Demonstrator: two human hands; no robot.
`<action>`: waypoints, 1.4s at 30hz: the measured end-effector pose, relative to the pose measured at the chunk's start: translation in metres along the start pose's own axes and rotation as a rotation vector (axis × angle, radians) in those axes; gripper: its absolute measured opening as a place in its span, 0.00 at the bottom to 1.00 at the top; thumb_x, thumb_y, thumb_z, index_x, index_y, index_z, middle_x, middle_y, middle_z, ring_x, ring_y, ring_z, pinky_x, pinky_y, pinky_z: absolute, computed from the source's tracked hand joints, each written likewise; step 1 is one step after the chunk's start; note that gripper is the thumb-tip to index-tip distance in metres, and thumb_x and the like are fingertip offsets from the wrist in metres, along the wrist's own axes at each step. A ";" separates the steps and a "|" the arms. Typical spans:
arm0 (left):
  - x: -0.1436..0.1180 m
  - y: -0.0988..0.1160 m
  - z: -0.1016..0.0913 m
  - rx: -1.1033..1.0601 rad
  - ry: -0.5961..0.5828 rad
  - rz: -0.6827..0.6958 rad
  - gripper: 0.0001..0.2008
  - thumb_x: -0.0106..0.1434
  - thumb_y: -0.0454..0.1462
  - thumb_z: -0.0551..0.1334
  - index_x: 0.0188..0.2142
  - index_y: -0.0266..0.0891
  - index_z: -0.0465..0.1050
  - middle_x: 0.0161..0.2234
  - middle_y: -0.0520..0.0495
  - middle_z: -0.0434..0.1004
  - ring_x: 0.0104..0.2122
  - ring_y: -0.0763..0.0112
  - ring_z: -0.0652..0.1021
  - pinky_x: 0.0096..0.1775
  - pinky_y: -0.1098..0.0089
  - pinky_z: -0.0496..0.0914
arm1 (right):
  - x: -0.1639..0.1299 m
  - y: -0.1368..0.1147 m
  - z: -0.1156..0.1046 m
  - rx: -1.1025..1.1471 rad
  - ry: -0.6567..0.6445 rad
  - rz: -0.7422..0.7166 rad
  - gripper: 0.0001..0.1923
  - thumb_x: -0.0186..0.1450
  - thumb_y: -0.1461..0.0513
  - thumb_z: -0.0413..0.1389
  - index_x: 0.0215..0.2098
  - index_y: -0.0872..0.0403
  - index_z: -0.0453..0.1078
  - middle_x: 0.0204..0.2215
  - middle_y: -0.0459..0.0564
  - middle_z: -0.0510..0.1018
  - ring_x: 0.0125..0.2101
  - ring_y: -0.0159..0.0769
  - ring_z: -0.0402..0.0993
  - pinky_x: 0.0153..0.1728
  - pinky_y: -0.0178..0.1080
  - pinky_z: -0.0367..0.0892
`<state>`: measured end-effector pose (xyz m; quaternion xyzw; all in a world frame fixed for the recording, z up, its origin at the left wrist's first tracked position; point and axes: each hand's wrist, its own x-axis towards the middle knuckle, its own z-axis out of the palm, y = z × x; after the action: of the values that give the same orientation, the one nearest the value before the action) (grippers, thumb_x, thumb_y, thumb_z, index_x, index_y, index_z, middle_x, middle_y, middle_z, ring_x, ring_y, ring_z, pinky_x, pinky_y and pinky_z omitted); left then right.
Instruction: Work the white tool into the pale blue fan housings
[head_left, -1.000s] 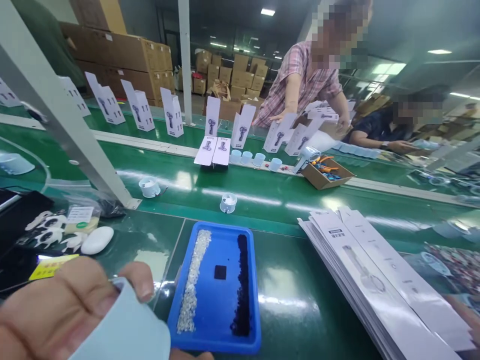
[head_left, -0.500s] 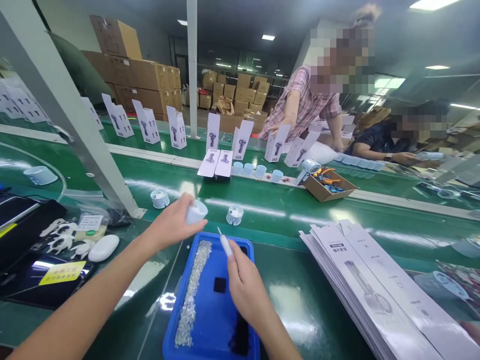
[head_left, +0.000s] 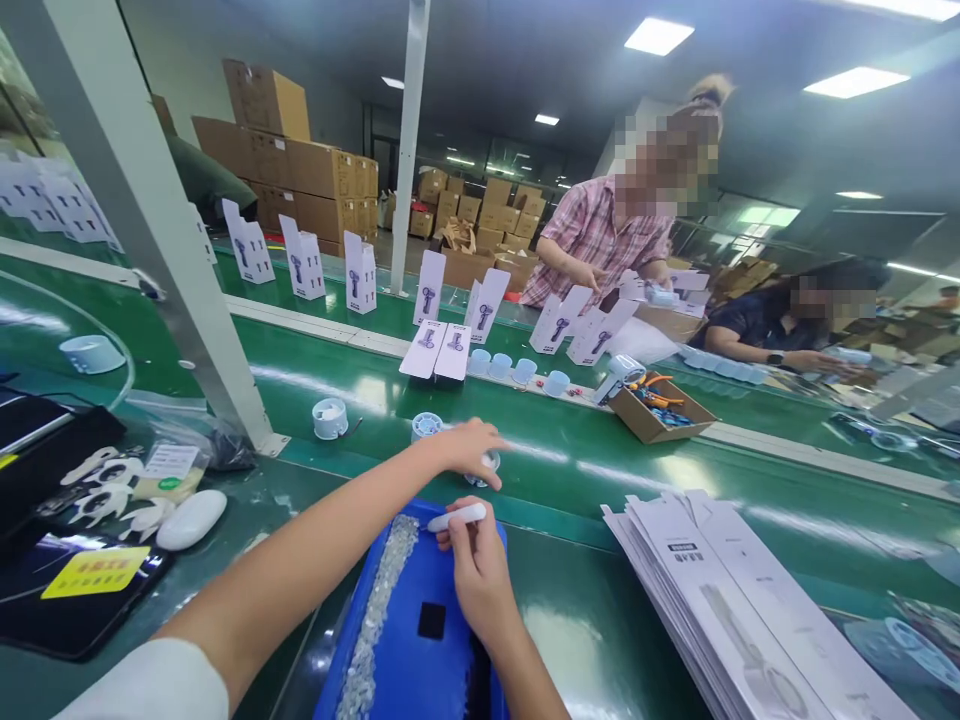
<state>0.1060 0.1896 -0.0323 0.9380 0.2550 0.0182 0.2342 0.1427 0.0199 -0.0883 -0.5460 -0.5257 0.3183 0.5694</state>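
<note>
My left hand (head_left: 472, 448) reaches across the green belt with its fingers apart, over a light-blue round cup-shaped part (head_left: 491, 462) that it partly hides. Whether the fingers touch that part, I cannot tell. Another light-blue cup part (head_left: 427, 426) stands just left of this hand, and a third one (head_left: 330, 419) with a short dark wire sits farther left. In my right hand (head_left: 476, 560) is a white pen-shaped tool (head_left: 459, 517), its tip pointing left. Below lies a blue tray (head_left: 397, 650) holding a strip of small clear pieces (head_left: 371, 630) and a black square (head_left: 431, 620).
Flat printed cartons (head_left: 720, 590) are stacked at right. Beyond the belt stand open white boxes (head_left: 360, 275), several blue cups (head_left: 523, 371) and a cardboard box of tools (head_left: 660, 412). A metal post (head_left: 157, 230) rises at left. Two people work across the line.
My left hand has let go of the cup part, which now stands on the belt, and moved right to another. My right hand has turned the pen-shaped tool leftward. The view has shifted.
</note>
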 end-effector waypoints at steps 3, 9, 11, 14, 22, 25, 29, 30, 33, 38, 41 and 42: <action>0.008 0.004 0.015 -0.085 -0.019 0.018 0.21 0.47 0.38 0.70 0.43 0.44 0.76 0.43 0.45 0.74 0.42 0.58 0.75 0.44 0.65 0.68 | -0.001 0.000 -0.001 -0.025 -0.016 0.019 0.13 0.70 0.52 0.46 0.41 0.54 0.63 0.32 0.50 0.76 0.28 0.33 0.74 0.34 0.39 0.72; -0.015 0.008 -0.003 -0.299 0.408 -0.122 0.20 0.59 0.44 0.61 0.49 0.39 0.70 0.47 0.42 0.71 0.46 0.60 0.73 0.49 0.65 0.66 | -0.003 0.000 0.000 -0.038 -0.045 0.053 0.14 0.70 0.52 0.45 0.43 0.54 0.62 0.35 0.52 0.76 0.30 0.34 0.73 0.35 0.39 0.71; -0.032 0.010 -0.018 -0.361 0.549 -0.201 0.21 0.61 0.47 0.58 0.50 0.38 0.67 0.46 0.42 0.72 0.44 0.61 0.73 0.46 0.65 0.67 | -0.004 0.001 0.000 -0.049 -0.043 0.050 0.14 0.70 0.52 0.45 0.43 0.54 0.63 0.34 0.51 0.76 0.30 0.34 0.73 0.33 0.39 0.71; -0.065 0.016 -0.038 -0.434 0.692 -0.282 0.21 0.62 0.48 0.57 0.49 0.39 0.67 0.44 0.43 0.73 0.41 0.62 0.74 0.43 0.65 0.68 | -0.005 0.002 -0.001 -0.111 -0.018 0.025 0.13 0.70 0.53 0.46 0.42 0.54 0.63 0.30 0.49 0.75 0.29 0.34 0.73 0.32 0.39 0.70; -0.170 0.033 -0.040 -0.808 0.849 -0.399 0.21 0.55 0.47 0.66 0.46 0.44 0.69 0.47 0.44 0.74 0.48 0.57 0.74 0.45 0.62 0.68 | -0.008 0.003 -0.003 -0.158 -0.020 -0.004 0.12 0.70 0.53 0.47 0.43 0.54 0.63 0.32 0.49 0.75 0.29 0.34 0.73 0.32 0.38 0.69; -0.203 0.033 -0.028 -0.927 0.949 -0.501 0.23 0.53 0.45 0.68 0.46 0.43 0.67 0.45 0.43 0.75 0.47 0.57 0.75 0.43 0.64 0.70 | -0.008 0.004 -0.003 -0.158 -0.037 -0.002 0.12 0.70 0.54 0.47 0.42 0.53 0.63 0.31 0.48 0.75 0.29 0.34 0.73 0.32 0.38 0.68; -0.233 0.029 -0.015 -1.066 1.086 -0.585 0.20 0.51 0.43 0.71 0.40 0.43 0.67 0.36 0.49 0.76 0.38 0.65 0.77 0.35 0.72 0.72 | -0.007 -0.001 -0.004 -0.239 -0.067 -0.042 0.11 0.70 0.54 0.46 0.39 0.53 0.62 0.28 0.47 0.73 0.28 0.34 0.71 0.31 0.37 0.67; -0.238 0.028 -0.014 -1.120 1.098 -0.587 0.18 0.51 0.43 0.71 0.38 0.42 0.68 0.34 0.50 0.76 0.35 0.67 0.77 0.33 0.74 0.72 | -0.007 -0.004 -0.005 -0.275 -0.096 -0.053 0.11 0.69 0.54 0.47 0.38 0.53 0.63 0.27 0.46 0.73 0.27 0.34 0.71 0.30 0.37 0.66; -0.245 0.028 -0.014 -1.388 1.077 -0.524 0.13 0.54 0.42 0.69 0.36 0.40 0.73 0.33 0.48 0.77 0.32 0.67 0.77 0.30 0.74 0.73 | -0.008 -0.014 -0.013 -0.351 -0.147 -0.057 0.11 0.69 0.55 0.47 0.34 0.52 0.63 0.24 0.45 0.71 0.25 0.33 0.69 0.27 0.35 0.65; -0.243 0.034 -0.018 -1.734 1.165 -0.581 0.10 0.64 0.36 0.58 0.39 0.37 0.78 0.39 0.44 0.79 0.37 0.64 0.78 0.33 0.71 0.77 | -0.029 -0.016 -0.031 -0.346 0.019 -0.093 0.09 0.70 0.57 0.47 0.40 0.53 0.63 0.28 0.46 0.72 0.26 0.32 0.70 0.29 0.35 0.67; -0.241 0.036 -0.013 -1.762 1.195 -0.624 0.12 0.65 0.32 0.55 0.35 0.37 0.78 0.36 0.46 0.79 0.35 0.68 0.79 0.33 0.72 0.78 | -0.043 -0.006 -0.037 -0.371 0.069 -0.142 0.07 0.70 0.58 0.47 0.41 0.52 0.63 0.29 0.46 0.72 0.25 0.31 0.70 0.28 0.34 0.68; -0.241 0.035 -0.010 -1.763 1.177 -0.602 0.11 0.65 0.31 0.56 0.35 0.37 0.78 0.35 0.47 0.79 0.34 0.69 0.78 0.33 0.72 0.78 | -0.045 -0.004 -0.037 -0.382 0.066 -0.155 0.07 0.70 0.59 0.47 0.41 0.52 0.62 0.29 0.45 0.72 0.25 0.30 0.70 0.27 0.33 0.68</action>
<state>-0.0885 0.0499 0.0134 0.1859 0.4424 0.5802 0.6581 0.1661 -0.0340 -0.0906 -0.6122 -0.5979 0.1501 0.4952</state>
